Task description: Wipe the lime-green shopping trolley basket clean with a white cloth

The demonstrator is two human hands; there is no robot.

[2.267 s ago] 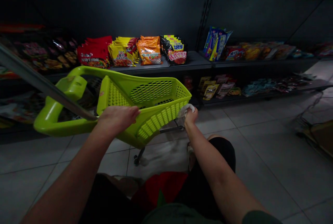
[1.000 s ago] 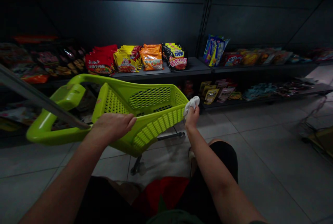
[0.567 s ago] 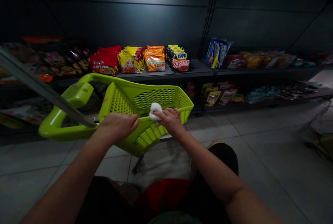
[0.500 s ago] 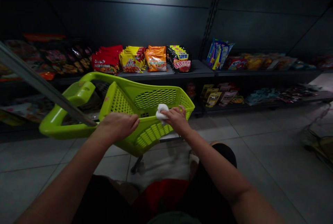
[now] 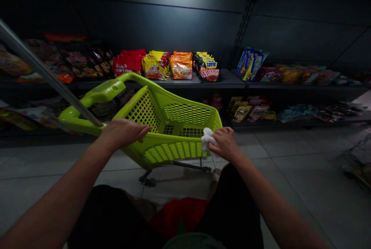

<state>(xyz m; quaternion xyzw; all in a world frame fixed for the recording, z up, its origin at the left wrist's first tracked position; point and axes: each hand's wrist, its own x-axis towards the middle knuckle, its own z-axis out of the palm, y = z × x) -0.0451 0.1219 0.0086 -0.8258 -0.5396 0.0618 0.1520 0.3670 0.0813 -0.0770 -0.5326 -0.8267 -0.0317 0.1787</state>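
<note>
A lime-green shopping cart (image 5: 174, 154) with perforated plastic sides stands in front of me, its handle toward the left. My left hand (image 5: 124, 133) is closed over the cart's near rim, close to the handle end. At the far right corner of that rim, my right hand (image 5: 224, 143) is closed on a white cloth (image 5: 207, 140) and presses it against the plastic. The cloth is bunched up, and part of it is hidden under the fingers. Inside, the cart's basket shows only its slotted floor.
Behind the cart runs a dark shelf (image 5: 232, 81) with red, yellow, orange and black noodle packs (image 5: 181, 66). Blue snack bags (image 5: 251, 63) stand farther right, and a lower shelf holds more packets (image 5: 242, 112). A grey metal pole (image 5: 63, 90) slants across the left. Tiled floor (image 5: 290, 171) lies right.
My right hand has slid the cloth rightward along the near rim to the corner. The cart has turned slightly, while my left hand keeps its hold on the rim.
</note>
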